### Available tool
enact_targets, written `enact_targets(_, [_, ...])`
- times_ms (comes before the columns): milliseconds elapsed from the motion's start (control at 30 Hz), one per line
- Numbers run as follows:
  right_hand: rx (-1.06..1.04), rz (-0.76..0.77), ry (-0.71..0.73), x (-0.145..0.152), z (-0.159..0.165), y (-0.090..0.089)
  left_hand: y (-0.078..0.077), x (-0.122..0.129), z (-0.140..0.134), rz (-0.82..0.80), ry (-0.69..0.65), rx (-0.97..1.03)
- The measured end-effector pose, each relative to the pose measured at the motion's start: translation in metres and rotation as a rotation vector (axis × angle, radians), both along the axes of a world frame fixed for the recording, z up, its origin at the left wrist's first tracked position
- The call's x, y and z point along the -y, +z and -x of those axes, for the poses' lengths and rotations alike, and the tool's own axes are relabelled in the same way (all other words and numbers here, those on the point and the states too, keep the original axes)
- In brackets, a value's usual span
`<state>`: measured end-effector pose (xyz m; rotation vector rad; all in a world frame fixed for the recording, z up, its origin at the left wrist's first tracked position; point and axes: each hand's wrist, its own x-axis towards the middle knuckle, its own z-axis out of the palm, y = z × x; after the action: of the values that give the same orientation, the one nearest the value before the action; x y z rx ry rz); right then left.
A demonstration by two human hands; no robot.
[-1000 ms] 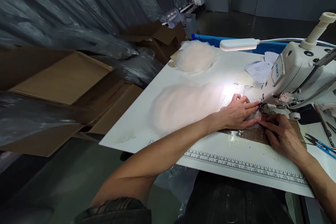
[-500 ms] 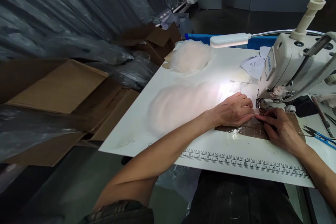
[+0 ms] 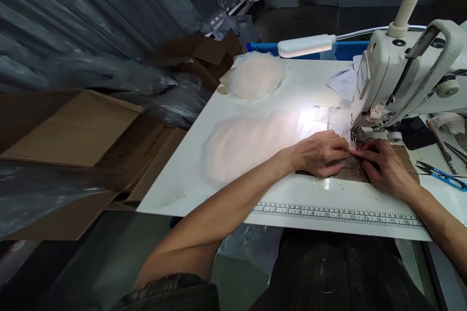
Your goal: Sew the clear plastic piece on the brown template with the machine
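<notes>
Close to the presser foot of the white sewing machine [image 3: 386,73], my two hands meet at a piece of thin, pale, sheer fabric [image 3: 342,130]. My left hand [image 3: 323,153] has its fingers bent and closed on the fabric, left of the needle. Just right of it, my right hand [image 3: 388,167] pinches the fabric edge with thumb and forefinger. Both rest over a brown, tape-covered sheet [image 3: 359,175] on the table. The exact edge being held is mostly hidden by my fingers.
A long pile of sheer pale fabric [image 3: 237,148] lies left of my hands, with a rounder pile [image 3: 257,75] behind. A lamp [image 3: 306,46] hangs above. Blue-handled thread snips [image 3: 443,176] lie right. A ruler strip [image 3: 328,213] runs along the front; cardboard boxes [image 3: 73,131] stand left.
The whole view has shifted, so the machine and table appear slightly further left. Both hands stay together at the needle, with the fabric still between their fingers.
</notes>
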<state>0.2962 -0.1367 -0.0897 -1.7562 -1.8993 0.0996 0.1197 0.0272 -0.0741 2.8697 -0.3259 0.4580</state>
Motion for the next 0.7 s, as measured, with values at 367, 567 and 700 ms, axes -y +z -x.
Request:
enact_targets(367, [0.081,-0.041,0.034,0.001,0.001,0.004,0.006,0.003,0.002,-0.178,-0.032,0.026])
enact_targets(567, [0.165,-0.059,0.037,-0.001,0.002,0.004,0.007,0.003,0.001,-0.213,-0.025,0.043])
enact_targets(700, [0.199,-0.024,0.024,-0.003,0.005,0.008,0.009,0.002,0.001,-0.140,-0.028,0.042])
